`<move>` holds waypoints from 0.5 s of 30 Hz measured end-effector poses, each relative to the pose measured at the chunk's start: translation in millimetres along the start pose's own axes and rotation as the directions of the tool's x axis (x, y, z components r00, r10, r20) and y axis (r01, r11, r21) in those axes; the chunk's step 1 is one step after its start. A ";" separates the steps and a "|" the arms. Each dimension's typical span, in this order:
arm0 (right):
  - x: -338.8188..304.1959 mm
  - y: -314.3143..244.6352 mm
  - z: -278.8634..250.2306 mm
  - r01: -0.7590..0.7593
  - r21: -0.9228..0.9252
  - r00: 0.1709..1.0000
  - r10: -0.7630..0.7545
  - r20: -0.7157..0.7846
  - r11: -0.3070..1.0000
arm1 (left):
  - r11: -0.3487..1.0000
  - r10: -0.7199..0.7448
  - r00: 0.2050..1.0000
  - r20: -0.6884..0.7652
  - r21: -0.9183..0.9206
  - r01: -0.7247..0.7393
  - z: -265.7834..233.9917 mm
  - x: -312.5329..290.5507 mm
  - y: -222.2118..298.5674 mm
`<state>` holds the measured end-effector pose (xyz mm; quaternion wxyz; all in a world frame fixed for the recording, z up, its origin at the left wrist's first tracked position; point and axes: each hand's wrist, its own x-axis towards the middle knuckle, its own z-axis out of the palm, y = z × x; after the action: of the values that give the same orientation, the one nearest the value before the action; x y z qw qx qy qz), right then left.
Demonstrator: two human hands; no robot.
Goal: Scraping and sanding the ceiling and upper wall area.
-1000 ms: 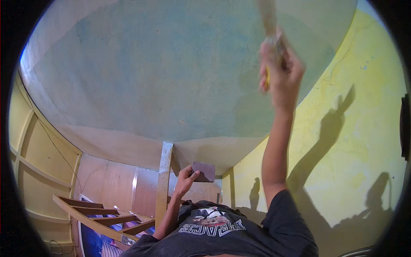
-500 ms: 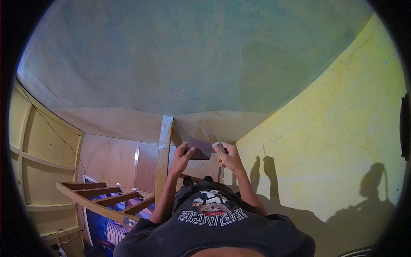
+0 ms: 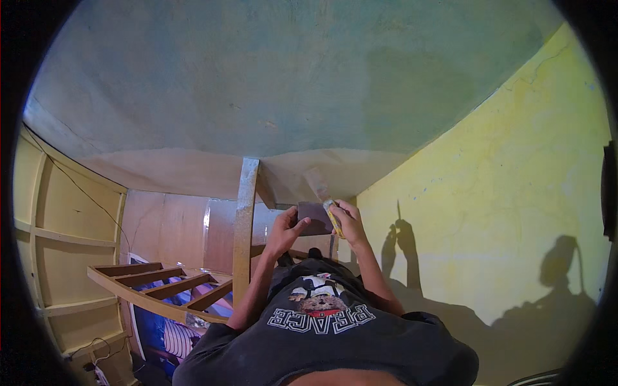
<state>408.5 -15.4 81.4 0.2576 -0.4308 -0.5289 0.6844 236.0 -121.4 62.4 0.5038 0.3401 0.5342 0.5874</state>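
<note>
My left hand point(image 3: 283, 233) grips the left edge of a dark grey-brown rectangular sheet point(image 3: 313, 220), which looks like sandpaper, with the thumb on its near face. A putty knife point(image 3: 320, 189) with a yellow handle is in my right hand point(image 3: 348, 222). Its wide blade points up and away, and its handle slants across the sheet's right side. Both hands are close together in front of my chest. Whether handle and sheet touch, I cannot tell.
Just left of my left forearm rises a wooden post point(image 3: 245, 219). Beside it is a ladder-like wooden frame point(image 3: 158, 286) with several slats. A yellow wall point(image 3: 489, 193) runs along the right; a blue-green painted surface point(image 3: 257, 83) spans the top. A wire point(image 3: 77, 184) hangs at left.
My left hand and the sheet have moved right, toward the putty knife. The putty knife's handle now overlaps the sheet's right side and is more exposed in my right hand.
</note>
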 end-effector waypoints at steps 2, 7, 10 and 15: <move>1.4 -0.7 -3.5 -0.010 0.027 1.000 0.010 -0.003 1.000 | 0.999 -0.018 1.000 0.017 0.050 0.017 -2.0 -2.0 2.2; 1.4 -2.6 -11.2 -0.069 0.057 0.997 0.067 0.024 0.996 | 1.000 0.018 1.000 -0.011 0.016 -0.018 -1.2 -1.1 2.8; -2.8 -5.0 -9.6 -0.106 0.040 0.994 0.106 0.009 0.994 | 0.999 0.031 0.999 -0.025 0.037 -0.030 -0.4 0.7 0.7; -3.8 -5.2 -15.0 -0.123 0.068 0.985 0.113 0.128 0.990 | 0.996 0.045 0.999 -0.018 0.076 -0.043 6.2 1.3 2.5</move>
<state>422.8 -9.3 86.4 0.1992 -0.4080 -0.4913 0.7433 240.9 -118.2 65.8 0.4721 0.3648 0.5536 0.5810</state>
